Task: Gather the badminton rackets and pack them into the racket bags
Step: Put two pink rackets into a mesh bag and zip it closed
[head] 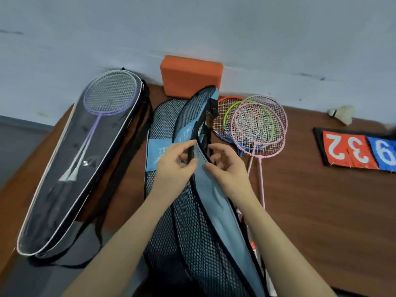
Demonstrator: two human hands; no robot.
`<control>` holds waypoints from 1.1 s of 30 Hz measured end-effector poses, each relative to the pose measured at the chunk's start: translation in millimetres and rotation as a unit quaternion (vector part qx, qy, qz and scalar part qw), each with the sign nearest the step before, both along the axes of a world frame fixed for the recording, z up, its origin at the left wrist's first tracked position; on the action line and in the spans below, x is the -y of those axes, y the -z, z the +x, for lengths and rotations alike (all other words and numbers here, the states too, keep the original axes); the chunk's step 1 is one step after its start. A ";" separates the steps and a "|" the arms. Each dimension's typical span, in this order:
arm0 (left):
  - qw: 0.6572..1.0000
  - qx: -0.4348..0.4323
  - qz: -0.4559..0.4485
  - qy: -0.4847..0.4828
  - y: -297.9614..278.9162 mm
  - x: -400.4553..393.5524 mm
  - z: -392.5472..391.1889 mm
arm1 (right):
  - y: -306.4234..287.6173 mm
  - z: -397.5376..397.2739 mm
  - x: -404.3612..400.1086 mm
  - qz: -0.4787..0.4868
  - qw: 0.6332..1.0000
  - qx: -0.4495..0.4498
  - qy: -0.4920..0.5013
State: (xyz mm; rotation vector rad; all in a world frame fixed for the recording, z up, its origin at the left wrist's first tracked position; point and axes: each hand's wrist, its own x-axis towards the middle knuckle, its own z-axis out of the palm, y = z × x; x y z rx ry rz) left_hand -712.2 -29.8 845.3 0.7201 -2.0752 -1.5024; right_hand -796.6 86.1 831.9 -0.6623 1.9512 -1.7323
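A blue and black mesh racket bag (214,211) stands tilted in the middle, over a second mesh bag (162,125) lying flat. My left hand (177,161) pinches the bag's black edge. My right hand (225,161) grips the blue flap beside it. To the left lies a black clear-fronted bag (64,189) with a purple racket (107,95) and a white one inside. To the right, two pink rackets (259,125) lie over a green racket (228,116) and an orange and blue racket (222,103).
An orange foam block (190,76) leans against the grey wall behind the bags. A flip scoreboard (355,151) with red and blue number cards lies at the right. A white shuttlecock (342,112) sits near the wall. The brown table's (321,211) edge runs diagonally at left.
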 end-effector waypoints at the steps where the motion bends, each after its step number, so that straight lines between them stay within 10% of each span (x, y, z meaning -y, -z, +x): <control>1: 1.000 0.016 -0.012 -0.023 2.4 -0.1 -1.9 | 0.6 -1.8 -0.2 0.009 1.000 -0.014 -0.009; 14: 0.998 0.062 -0.018 -0.020 4.5 21.9 -13.7 | 24.3 -7.5 -17.2 0.054 0.986 -0.090 0.129; 22: 0.997 -0.062 0.009 -0.045 -29.9 48.5 -24.9 | 29.3 -20.5 2.6 0.099 0.965 -0.225 0.092; 33: 1.000 0.007 -0.012 0.022 12.6 60.5 -31.2 | 80.2 -18.9 12.5 0.190 0.972 -0.103 0.094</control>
